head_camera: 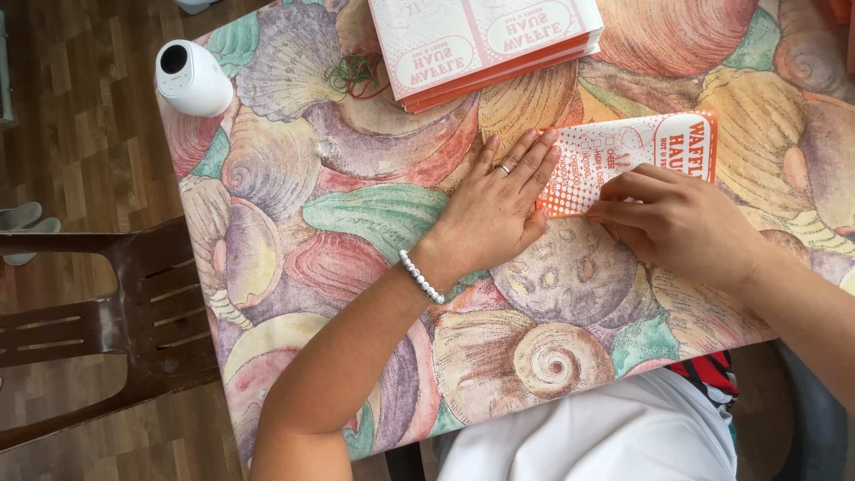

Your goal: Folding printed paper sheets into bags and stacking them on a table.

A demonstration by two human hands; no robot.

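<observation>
Two hands press a flat paper bag on the shell tablecloth

The left hand (494, 209) lies flat and open on the orange-and-white paper bag (623, 160); the right hand (677, 223) pinches its lower edge. A stack of bags (485, 44) sits near the far table edge (200, 267), bare cloth between

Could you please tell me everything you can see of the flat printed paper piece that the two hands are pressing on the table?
The paper piece is a flat, thin sheet or sleeve, white with orange-red print and a dotted pattern at its left end. It lies on the shell-patterned tablecloth, slightly tilted, its right end higher in the picture. The left hand presses fingers on its left end; the right hand covers its lower middle edge. Whether it is folded is unclear.
</observation>
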